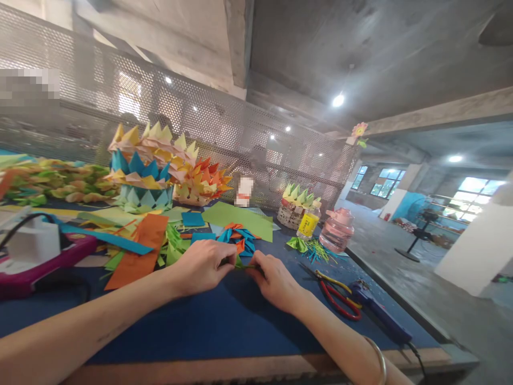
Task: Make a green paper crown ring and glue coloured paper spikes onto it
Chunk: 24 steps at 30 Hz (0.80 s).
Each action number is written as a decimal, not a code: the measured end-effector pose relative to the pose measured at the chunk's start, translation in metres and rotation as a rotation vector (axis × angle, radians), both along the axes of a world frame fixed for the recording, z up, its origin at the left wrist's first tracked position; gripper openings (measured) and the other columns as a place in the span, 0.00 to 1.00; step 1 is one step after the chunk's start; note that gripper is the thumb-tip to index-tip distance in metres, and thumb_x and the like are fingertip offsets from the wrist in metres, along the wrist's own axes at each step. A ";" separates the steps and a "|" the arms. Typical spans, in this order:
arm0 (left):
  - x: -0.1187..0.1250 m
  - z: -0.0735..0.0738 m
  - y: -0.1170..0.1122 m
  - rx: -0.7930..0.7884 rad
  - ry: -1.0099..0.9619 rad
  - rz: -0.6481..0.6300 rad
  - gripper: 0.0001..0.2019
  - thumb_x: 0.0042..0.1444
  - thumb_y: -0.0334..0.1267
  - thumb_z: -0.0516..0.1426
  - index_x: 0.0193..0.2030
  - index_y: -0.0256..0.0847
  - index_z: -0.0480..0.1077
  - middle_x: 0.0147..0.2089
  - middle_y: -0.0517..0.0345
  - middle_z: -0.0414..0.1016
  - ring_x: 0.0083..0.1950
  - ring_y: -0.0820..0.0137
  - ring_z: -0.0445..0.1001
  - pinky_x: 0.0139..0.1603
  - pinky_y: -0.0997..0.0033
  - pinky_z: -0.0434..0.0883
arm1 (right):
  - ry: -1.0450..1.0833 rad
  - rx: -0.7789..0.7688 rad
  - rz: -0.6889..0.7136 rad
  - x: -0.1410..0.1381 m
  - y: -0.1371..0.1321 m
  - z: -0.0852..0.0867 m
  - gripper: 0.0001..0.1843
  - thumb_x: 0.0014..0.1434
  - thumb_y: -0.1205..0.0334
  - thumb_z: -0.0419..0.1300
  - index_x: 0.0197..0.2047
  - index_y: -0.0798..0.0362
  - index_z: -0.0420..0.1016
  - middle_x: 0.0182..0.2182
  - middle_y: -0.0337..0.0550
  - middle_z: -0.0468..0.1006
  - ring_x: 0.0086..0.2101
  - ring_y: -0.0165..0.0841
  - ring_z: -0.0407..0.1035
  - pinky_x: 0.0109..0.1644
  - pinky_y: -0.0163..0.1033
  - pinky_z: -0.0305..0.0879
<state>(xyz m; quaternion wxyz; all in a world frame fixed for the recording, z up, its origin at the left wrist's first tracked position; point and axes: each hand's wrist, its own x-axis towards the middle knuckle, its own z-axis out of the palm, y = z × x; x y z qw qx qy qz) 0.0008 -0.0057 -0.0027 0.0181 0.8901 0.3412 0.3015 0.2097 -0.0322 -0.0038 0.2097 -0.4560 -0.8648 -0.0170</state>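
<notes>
Both my hands meet at the middle of the blue table. My left hand and my right hand pinch a small green folded paper piece between their fingertips. Just beyond the fingers lies a cluster of blue and orange folded paper pieces. A metal bangle sits on my right wrist.
Stacked paper crowns and loose coloured sheets fill the left. Red-handled pliers and a blue glue gun lie right of my hand. A pink bottle, yellow bottle and small basket stand behind. Perforated metal screen backs the table.
</notes>
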 end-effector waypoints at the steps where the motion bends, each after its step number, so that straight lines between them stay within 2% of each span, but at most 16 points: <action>1: 0.000 0.000 0.000 0.007 -0.003 -0.005 0.04 0.53 0.31 0.55 0.28 0.42 0.67 0.26 0.64 0.73 0.29 0.70 0.70 0.29 0.73 0.55 | -0.002 0.003 0.001 0.000 0.000 0.000 0.06 0.63 0.68 0.57 0.33 0.51 0.65 0.28 0.36 0.73 0.29 0.32 0.64 0.32 0.34 0.52; 8: 0.000 -0.003 0.001 0.076 -0.024 -0.043 0.05 0.52 0.30 0.55 0.27 0.42 0.67 0.25 0.65 0.71 0.27 0.71 0.68 0.28 0.73 0.54 | -0.005 0.040 -0.006 -0.001 0.000 0.002 0.06 0.60 0.68 0.61 0.33 0.51 0.66 0.26 0.35 0.73 0.29 0.31 0.65 0.32 0.33 0.53; 12: 0.001 -0.002 0.001 0.183 -0.030 -0.075 0.06 0.54 0.29 0.54 0.27 0.41 0.66 0.25 0.63 0.71 0.30 0.69 0.68 0.33 0.72 0.58 | -0.007 0.068 -0.015 0.000 0.000 0.003 0.04 0.61 0.66 0.60 0.34 0.51 0.69 0.26 0.35 0.75 0.29 0.31 0.67 0.32 0.32 0.56; 14: 0.001 -0.002 0.001 0.226 -0.034 -0.097 0.07 0.55 0.29 0.53 0.27 0.41 0.65 0.25 0.63 0.70 0.31 0.68 0.68 0.37 0.70 0.60 | -0.013 0.083 -0.016 0.000 0.001 0.003 0.01 0.62 0.65 0.60 0.38 0.50 0.71 0.28 0.36 0.77 0.30 0.31 0.69 0.34 0.32 0.57; 18: 0.001 -0.003 0.002 0.264 -0.028 -0.114 0.08 0.57 0.29 0.51 0.27 0.40 0.64 0.25 0.62 0.69 0.30 0.69 0.67 0.42 0.66 0.60 | -0.050 0.116 0.005 0.002 0.001 0.001 0.10 0.63 0.64 0.58 0.48 0.49 0.72 0.33 0.40 0.80 0.33 0.34 0.72 0.38 0.35 0.60; 24: 0.001 -0.006 0.002 0.245 -0.001 -0.123 0.08 0.58 0.30 0.51 0.29 0.41 0.64 0.27 0.63 0.71 0.31 0.69 0.69 0.46 0.64 0.61 | -0.127 0.151 0.089 0.000 0.001 -0.001 0.05 0.63 0.69 0.56 0.41 0.53 0.73 0.34 0.43 0.80 0.36 0.33 0.73 0.42 0.35 0.61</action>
